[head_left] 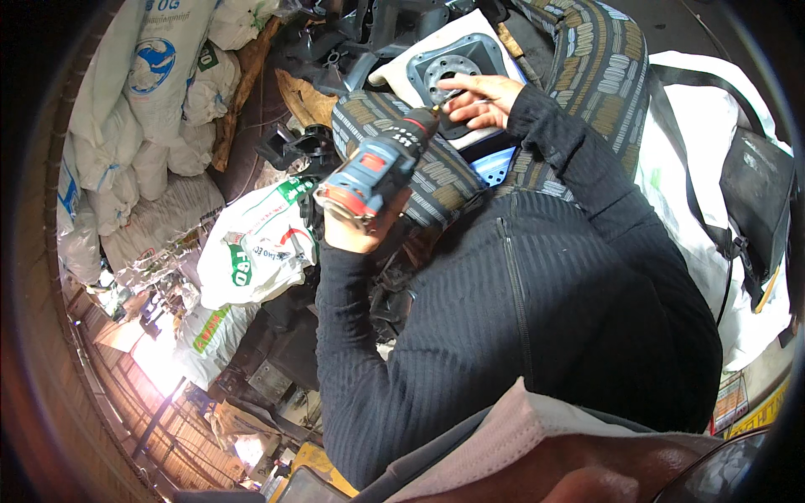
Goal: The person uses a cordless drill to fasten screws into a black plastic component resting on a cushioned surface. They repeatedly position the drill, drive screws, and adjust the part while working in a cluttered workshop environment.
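My left hand [356, 237] is wrapped round the grip of a blue and black cordless drill [371, 168]. The drill slants up and to the right, and its tip is close to the fingers of my right hand [493, 94]. Those fingers are loosely bent and apart, over the edge of a dark, square-cornered part [491, 52] with a round grey metal ring with holes [453, 65] in its middle. No held object shows between them. Beneath the part is a white slab [394, 74], set between my patterned trouser legs [594, 71].
Black molded parts [369, 29] are heaped at the far side. Stuffed white sacks [159, 109] stand at the left, and a white plastic bag [264, 243] lies nearer. At the right are a large white bag [671, 159] and a black flat piece [755, 189].
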Demonstrator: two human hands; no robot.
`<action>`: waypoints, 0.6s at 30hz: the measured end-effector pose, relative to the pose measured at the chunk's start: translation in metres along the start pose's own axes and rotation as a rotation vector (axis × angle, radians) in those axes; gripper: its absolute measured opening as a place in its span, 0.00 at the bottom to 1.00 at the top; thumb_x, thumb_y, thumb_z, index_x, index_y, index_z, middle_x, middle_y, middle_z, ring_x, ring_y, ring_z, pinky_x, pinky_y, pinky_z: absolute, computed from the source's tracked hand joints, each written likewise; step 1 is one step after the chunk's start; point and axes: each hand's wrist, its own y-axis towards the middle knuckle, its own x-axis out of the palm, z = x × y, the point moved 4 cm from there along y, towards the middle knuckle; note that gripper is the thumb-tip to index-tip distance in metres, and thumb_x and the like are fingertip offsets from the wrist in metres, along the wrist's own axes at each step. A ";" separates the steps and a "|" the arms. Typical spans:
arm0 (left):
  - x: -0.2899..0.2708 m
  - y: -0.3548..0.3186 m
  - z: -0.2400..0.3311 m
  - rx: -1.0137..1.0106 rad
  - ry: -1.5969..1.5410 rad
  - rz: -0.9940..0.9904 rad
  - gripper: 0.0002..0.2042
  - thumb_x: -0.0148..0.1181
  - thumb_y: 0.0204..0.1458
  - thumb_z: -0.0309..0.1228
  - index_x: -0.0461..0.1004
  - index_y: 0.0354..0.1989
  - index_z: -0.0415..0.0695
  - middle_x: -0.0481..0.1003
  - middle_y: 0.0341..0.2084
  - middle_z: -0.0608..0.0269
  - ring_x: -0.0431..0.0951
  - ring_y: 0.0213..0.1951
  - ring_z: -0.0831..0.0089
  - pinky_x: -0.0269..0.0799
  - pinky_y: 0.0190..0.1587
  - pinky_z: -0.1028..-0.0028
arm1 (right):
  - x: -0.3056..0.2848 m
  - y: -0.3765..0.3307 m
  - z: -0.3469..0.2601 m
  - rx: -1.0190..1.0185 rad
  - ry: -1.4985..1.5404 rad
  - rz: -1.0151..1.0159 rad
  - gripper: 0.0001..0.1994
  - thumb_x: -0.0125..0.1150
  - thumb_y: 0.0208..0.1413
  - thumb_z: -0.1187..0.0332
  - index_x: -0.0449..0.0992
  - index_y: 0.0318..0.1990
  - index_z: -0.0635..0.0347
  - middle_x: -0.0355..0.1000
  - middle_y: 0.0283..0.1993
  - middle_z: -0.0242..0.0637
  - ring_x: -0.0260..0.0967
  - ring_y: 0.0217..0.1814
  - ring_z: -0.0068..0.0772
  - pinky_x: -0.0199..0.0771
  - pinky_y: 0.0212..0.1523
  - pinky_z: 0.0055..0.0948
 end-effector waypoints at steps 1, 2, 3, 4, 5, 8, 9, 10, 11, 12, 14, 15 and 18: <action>0.001 0.000 -0.010 -0.064 -0.115 0.008 0.20 0.70 0.42 0.36 0.74 0.43 0.40 0.77 0.36 0.56 0.77 0.39 0.58 0.72 0.43 0.63 | -0.023 0.010 0.001 -0.028 -0.036 0.064 0.20 0.55 0.61 0.56 0.72 0.54 0.60 0.74 0.44 0.40 0.77 0.40 0.26 0.81 0.30 0.19; 0.000 0.002 -0.016 -0.127 -0.231 0.023 0.18 0.69 0.43 0.32 0.74 0.43 0.40 0.77 0.36 0.57 0.78 0.39 0.61 0.72 0.43 0.65 | -0.035 0.009 -0.006 -0.167 -0.110 0.228 0.17 0.55 0.61 0.57 0.76 0.50 0.60 0.76 0.39 0.36 0.75 0.35 0.21 0.76 0.27 0.18; -0.002 0.004 -0.021 -0.232 -0.385 0.028 0.18 0.69 0.43 0.31 0.74 0.43 0.40 0.77 0.37 0.57 0.78 0.40 0.62 0.72 0.44 0.66 | -0.049 0.010 -0.012 -0.290 -0.157 0.346 0.17 0.56 0.60 0.55 0.78 0.47 0.59 0.76 0.38 0.35 0.73 0.35 0.20 0.74 0.30 0.18; -0.004 0.004 -0.023 -0.337 -0.524 0.025 0.18 0.69 0.44 0.29 0.74 0.44 0.41 0.77 0.38 0.58 0.78 0.40 0.64 0.72 0.44 0.67 | -0.061 0.009 -0.017 -0.403 -0.214 0.473 0.18 0.58 0.59 0.53 0.79 0.45 0.58 0.77 0.37 0.34 0.72 0.36 0.20 0.72 0.32 0.18; -0.003 0.012 -0.022 -0.325 -0.544 0.015 0.18 0.69 0.44 0.28 0.74 0.44 0.41 0.77 0.39 0.58 0.78 0.41 0.66 0.72 0.45 0.69 | -0.078 0.016 -0.017 -0.452 -0.348 0.580 0.21 0.60 0.55 0.50 0.79 0.44 0.58 0.77 0.38 0.36 0.73 0.37 0.22 0.72 0.36 0.20; 0.004 0.029 -0.030 -0.280 -0.518 -0.024 0.20 0.68 0.42 0.24 0.73 0.46 0.40 0.77 0.39 0.58 0.77 0.41 0.68 0.72 0.44 0.70 | -0.085 0.031 -0.016 -0.272 -0.773 0.828 0.35 0.62 0.41 0.33 0.80 0.40 0.61 0.78 0.41 0.43 0.75 0.43 0.37 0.71 0.49 0.31; 0.001 0.035 -0.026 -0.323 -0.562 -0.063 0.21 0.68 0.41 0.21 0.72 0.47 0.40 0.77 0.38 0.59 0.77 0.40 0.69 0.73 0.42 0.70 | -0.077 0.036 -0.017 -0.279 -0.878 0.862 0.36 0.63 0.38 0.30 0.81 0.33 0.60 0.78 0.33 0.37 0.73 0.39 0.28 0.71 0.44 0.28; 0.000 0.041 -0.023 -0.367 -0.606 -0.102 0.22 0.67 0.40 0.19 0.71 0.48 0.39 0.77 0.37 0.59 0.77 0.39 0.69 0.73 0.41 0.70 | -0.070 0.039 -0.016 -0.209 -0.977 0.806 0.39 0.58 0.39 0.27 0.81 0.35 0.60 0.78 0.37 0.41 0.74 0.42 0.35 0.71 0.48 0.31; 0.005 0.044 -0.031 -0.297 -0.531 -0.079 0.23 0.67 0.40 0.19 0.71 0.48 0.39 0.77 0.37 0.59 0.77 0.40 0.69 0.72 0.43 0.70 | -0.058 0.038 -0.019 -0.138 -1.080 0.752 0.42 0.52 0.39 0.24 0.81 0.36 0.60 0.78 0.41 0.45 0.75 0.45 0.42 0.71 0.51 0.33; 0.015 0.045 -0.042 -0.225 -0.457 -0.057 0.23 0.68 0.40 0.19 0.71 0.49 0.39 0.77 0.38 0.59 0.77 0.42 0.68 0.72 0.45 0.70 | -0.058 0.040 -0.020 -0.172 -1.063 0.756 0.37 0.55 0.40 0.26 0.80 0.30 0.58 0.78 0.34 0.42 0.75 0.38 0.38 0.72 0.45 0.33; 0.013 0.050 -0.035 -0.093 -0.235 -0.018 0.25 0.68 0.40 0.19 0.70 0.50 0.40 0.76 0.40 0.59 0.76 0.43 0.69 0.71 0.46 0.70 | -0.060 0.040 -0.021 -0.201 -1.034 0.691 0.35 0.56 0.42 0.28 0.78 0.26 0.57 0.76 0.28 0.39 0.74 0.33 0.36 0.72 0.39 0.33; 0.017 0.050 -0.040 -0.131 -0.284 -0.034 0.25 0.69 0.39 0.20 0.70 0.50 0.40 0.76 0.41 0.59 0.76 0.43 0.69 0.71 0.46 0.70 | -0.059 0.040 -0.021 -0.215 -1.018 0.657 0.34 0.57 0.42 0.29 0.78 0.23 0.57 0.75 0.25 0.37 0.73 0.30 0.34 0.71 0.36 0.33; 0.024 0.055 -0.050 -0.256 -0.286 -0.164 0.26 0.70 0.40 0.22 0.69 0.50 0.40 0.75 0.42 0.59 0.76 0.42 0.70 0.73 0.43 0.72 | -0.050 0.038 -0.017 -0.375 -0.904 0.622 0.28 0.62 0.47 0.37 0.74 0.20 0.56 0.69 0.18 0.30 0.66 0.22 0.26 0.66 0.28 0.30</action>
